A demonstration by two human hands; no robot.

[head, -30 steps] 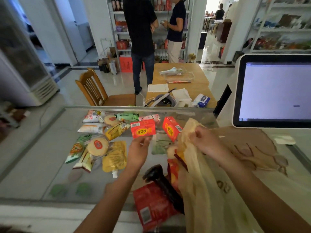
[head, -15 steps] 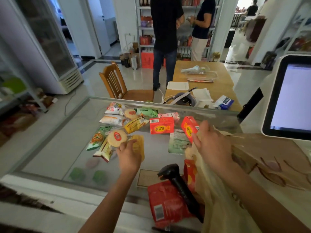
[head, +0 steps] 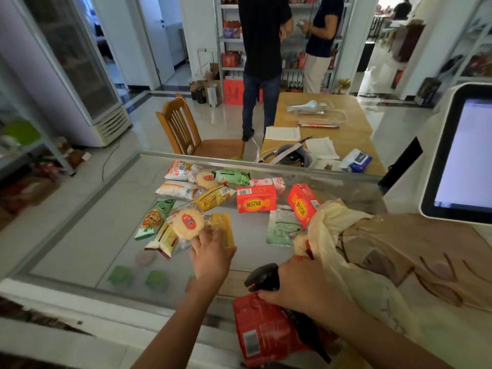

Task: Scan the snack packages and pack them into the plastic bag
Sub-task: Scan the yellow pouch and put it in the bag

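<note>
Bare glass lies between the glass counter's [head: 87, 235] metal left edge and the scattered snack packages [head: 213, 198]. There the left hand [head: 211, 258] covers a flat yellow pouch [head: 221, 227], its long axis running away from the person, with fingertips at a round cracker packet [head: 188, 223]; any pinch is hidden. The right hand [head: 300, 286] wraps a black handheld scanner [head: 262, 278], head pointing far-left, beside the crumpled translucent yellowish plastic bag [head: 343, 235], whose bottom is cut off.

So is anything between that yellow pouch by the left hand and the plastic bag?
A pale green flat packet lies on the glass counter between the yellow pouch and the thin yellowish plastic bag, and a red carton sits by the bag. Lifted over them, nothing visible blocks.
</note>
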